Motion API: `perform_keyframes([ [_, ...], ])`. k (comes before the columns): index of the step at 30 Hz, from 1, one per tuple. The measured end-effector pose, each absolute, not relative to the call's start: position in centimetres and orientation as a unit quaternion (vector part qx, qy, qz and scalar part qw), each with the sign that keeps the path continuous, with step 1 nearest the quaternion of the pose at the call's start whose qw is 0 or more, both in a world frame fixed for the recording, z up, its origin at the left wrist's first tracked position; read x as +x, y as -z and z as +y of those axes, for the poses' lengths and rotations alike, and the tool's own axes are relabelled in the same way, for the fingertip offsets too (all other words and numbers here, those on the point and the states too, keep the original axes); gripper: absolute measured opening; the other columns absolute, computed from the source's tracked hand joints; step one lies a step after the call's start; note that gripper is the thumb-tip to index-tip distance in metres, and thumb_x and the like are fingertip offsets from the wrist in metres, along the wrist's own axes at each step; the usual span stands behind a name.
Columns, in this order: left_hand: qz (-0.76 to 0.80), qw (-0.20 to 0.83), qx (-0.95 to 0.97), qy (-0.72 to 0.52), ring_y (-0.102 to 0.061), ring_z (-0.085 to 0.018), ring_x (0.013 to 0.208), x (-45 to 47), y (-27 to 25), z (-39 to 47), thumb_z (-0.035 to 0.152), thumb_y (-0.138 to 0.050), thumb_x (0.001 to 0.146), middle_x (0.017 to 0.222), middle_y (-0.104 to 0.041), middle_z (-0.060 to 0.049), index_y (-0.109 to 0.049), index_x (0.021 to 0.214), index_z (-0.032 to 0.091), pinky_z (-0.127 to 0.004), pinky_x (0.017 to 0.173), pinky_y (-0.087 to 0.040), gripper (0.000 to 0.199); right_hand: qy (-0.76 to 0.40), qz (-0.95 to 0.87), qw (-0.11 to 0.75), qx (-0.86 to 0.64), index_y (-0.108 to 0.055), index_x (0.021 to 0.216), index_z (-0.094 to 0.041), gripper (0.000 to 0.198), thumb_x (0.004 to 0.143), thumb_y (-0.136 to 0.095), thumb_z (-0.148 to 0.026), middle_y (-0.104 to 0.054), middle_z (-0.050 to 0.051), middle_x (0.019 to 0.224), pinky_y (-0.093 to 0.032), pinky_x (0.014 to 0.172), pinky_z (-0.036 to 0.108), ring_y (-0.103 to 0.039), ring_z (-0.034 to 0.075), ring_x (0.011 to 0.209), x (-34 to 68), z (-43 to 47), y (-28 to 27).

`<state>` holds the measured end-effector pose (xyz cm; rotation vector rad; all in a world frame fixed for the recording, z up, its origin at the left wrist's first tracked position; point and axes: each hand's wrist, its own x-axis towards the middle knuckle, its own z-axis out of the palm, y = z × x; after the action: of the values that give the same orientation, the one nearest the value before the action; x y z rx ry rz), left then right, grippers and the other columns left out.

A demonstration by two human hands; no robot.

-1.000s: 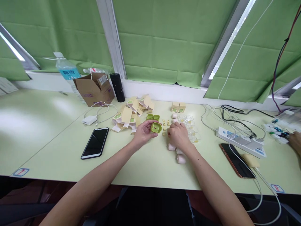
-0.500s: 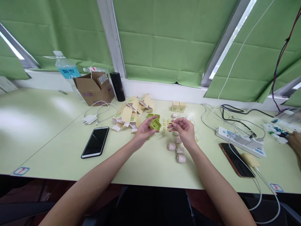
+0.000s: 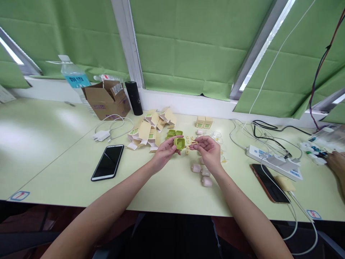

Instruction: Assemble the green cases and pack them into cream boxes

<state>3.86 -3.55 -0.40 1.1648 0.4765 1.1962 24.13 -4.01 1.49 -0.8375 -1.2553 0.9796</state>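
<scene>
My left hand (image 3: pixel 162 155) holds a small green square-sided case (image 3: pixel 179 144) between thumb and fingers, its hollow side turned toward me. Close by on the right, my right hand (image 3: pixel 210 151) pinches a small pale-yellow loop-shaped piece (image 3: pixel 193 142). A narrow gap seems to separate this piece from the case. More green cases (image 3: pixel 171 132) lie on the table just behind my left hand. Between my hands, several small yellow pieces (image 3: pixel 187 152) are set out in rows. Pale pink rounded cases (image 3: pixel 207 181) sit below and beside my right hand, some partly hidden by it.
Opened cream cartons (image 3: pixel 145 131) are heaped at left, with two upright small boxes (image 3: pixel 204 122) at the back. A phone (image 3: pixel 107 162) lies left; a power strip (image 3: pixel 275 162) with cables and another phone (image 3: pixel 269 183) lie right. Another person's hand (image 3: pixel 336 163) shows at the right edge.
The green case in my left hand has tilted so its hollow faces me more. My right hand has moved slightly left with the yellow loop, closer to the case.
</scene>
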Motion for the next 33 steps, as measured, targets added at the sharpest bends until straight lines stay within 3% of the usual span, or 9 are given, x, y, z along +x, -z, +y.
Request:
perform_keyframes([
  [7,0.197,0.672,0.508,-0.502,-0.063,-0.023,0.101,4.0,0.6,-3.6,0.045,-0.084,0.084,0.115,-0.07,-0.012,-0.072,0.131,0.021,-0.033,0.084,-0.051,0.054,-0.336,-0.616,0.612,-0.366,-0.074,0.104,-0.026,0.018,0.092,-0.074,-0.039,-0.076,0.002,0.087,-0.067,0.077,0.038,-0.08,0.021,0.077,23.6,-5.2,-1.2],
  [12,0.188,0.675,0.509,-0.5,-0.064,-0.023,0.101,4.0,0.6,-3.7,0.042,-0.082,0.086,0.115,-0.071,-0.012,-0.073,0.13,0.021,-0.033,0.084,-0.051,0.05,-0.267,-0.665,0.593,-0.367,-0.076,0.101,-0.027,0.014,0.097,-0.068,-0.038,-0.078,0.003,0.086,-0.066,0.073,0.039,-0.078,0.021,0.073,23.5,-5.5,-0.9],
  [15,0.192,0.675,0.509,-0.498,-0.064,-0.021,0.099,4.0,0.5,-3.8,0.04,-0.084,0.084,0.114,-0.072,-0.011,-0.073,0.132,0.022,-0.032,0.084,-0.051,0.053,-0.168,-0.71,0.58,-0.363,-0.076,0.101,-0.028,0.014,0.1,-0.063,-0.033,-0.079,0.003,0.088,-0.064,0.07,0.038,-0.076,0.02,0.074,23.5,-5.5,-1.0],
  [23,0.198,0.665,0.535,-0.482,-0.065,-0.022,0.101,4.3,0.7,-4.0,0.039,-0.085,0.084,0.116,-0.073,-0.012,-0.074,0.131,0.02,-0.033,0.086,-0.052,0.051,0.062,-0.798,0.509,-0.317,-0.07,0.1,-0.023,0.016,0.1,-0.057,-0.012,-0.076,0.007,0.089,-0.052,0.072,0.037,-0.066,0.022,0.082,23.5,-5.2,-1.0],
  [33,0.207,0.65,0.556,-0.475,-0.066,-0.022,0.098,4.4,0.9,-4.1,0.042,-0.086,0.082,0.115,-0.074,-0.014,-0.074,0.132,0.019,-0.032,0.084,-0.053,0.056,0.135,-0.801,0.483,-0.328,-0.072,0.097,-0.023,0.02,0.097,-0.057,-0.011,-0.074,0.006,0.087,-0.041,0.068,0.037,-0.058,0.021,0.078,23.5,-5.0,-0.3],
])
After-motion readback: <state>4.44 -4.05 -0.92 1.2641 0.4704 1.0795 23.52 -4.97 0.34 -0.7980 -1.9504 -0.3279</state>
